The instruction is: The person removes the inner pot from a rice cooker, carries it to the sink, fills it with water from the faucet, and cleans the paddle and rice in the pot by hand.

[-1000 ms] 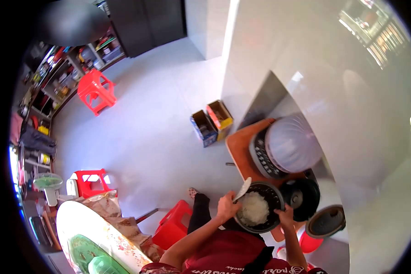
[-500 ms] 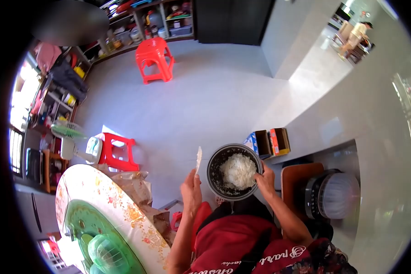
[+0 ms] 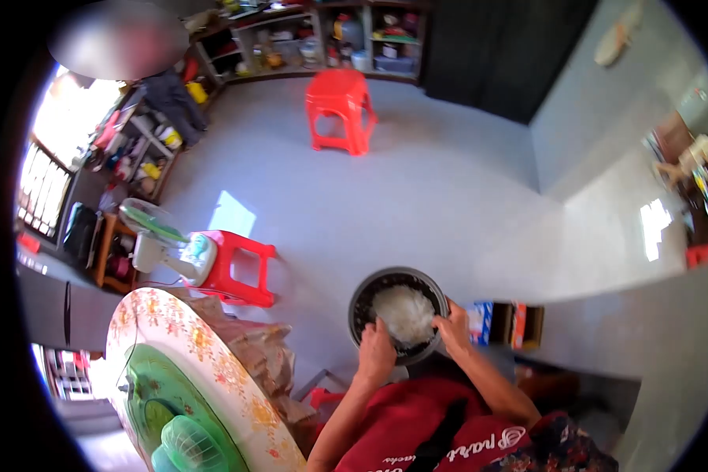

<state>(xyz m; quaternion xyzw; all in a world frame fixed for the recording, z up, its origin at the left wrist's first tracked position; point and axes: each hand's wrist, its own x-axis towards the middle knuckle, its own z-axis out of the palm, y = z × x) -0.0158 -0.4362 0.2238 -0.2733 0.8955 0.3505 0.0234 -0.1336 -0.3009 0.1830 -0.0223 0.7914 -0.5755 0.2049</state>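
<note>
A dark inner cooking pot (image 3: pixel 355 308) with a grey rim holds a mound of white rice (image 3: pixel 405 308), with grains stuck to its inner wall. My right hand (image 3: pixel 454 329) grips the pot's right rim, fingers closed over the edge. At the near left rim is my left hand (image 3: pixel 377 352), closed, its fingertips inside the pot by the rice. The white rice paddle seen in it a moment ago cannot be told apart from the rice.
An oval flowered table (image 3: pixel 244 385) with a green cover stands at my left, beside crumpled brown paper (image 3: pixel 263 346). A fan (image 3: pixel 161 244) sits on a red stool (image 3: pixel 248 267). Another red stool (image 3: pixel 340 110) stands ahead; open boxes (image 3: pixel 519 324) are at right. A person (image 3: pixel 173 102) stands far left.
My left hand has moved right, from beside the pot with the paddle upright to the pot's near left rim. The view has turned left, and the room's things appear shifted right.
</note>
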